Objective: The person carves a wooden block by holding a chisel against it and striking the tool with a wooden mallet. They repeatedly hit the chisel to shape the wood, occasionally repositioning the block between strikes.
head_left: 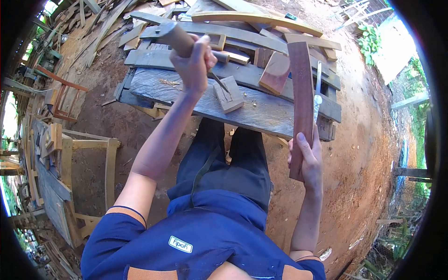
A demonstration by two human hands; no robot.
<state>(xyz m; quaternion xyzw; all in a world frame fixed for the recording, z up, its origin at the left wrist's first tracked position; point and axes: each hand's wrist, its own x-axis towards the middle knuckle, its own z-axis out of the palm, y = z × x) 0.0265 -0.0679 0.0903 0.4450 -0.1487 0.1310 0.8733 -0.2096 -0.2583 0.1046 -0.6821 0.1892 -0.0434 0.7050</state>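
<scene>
While the curved wooden slat, its long axis running forward, is clamped at its near end by the right hand, a thick handle is gripped by the left hand, a chisel blade slanting toward the nearer wooden block on the surface.

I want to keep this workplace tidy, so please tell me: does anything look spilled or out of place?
Yes, slightly: loose shavings lie scattered on the bench, left of the wooden block, so that spot looks untidy.
</scene>
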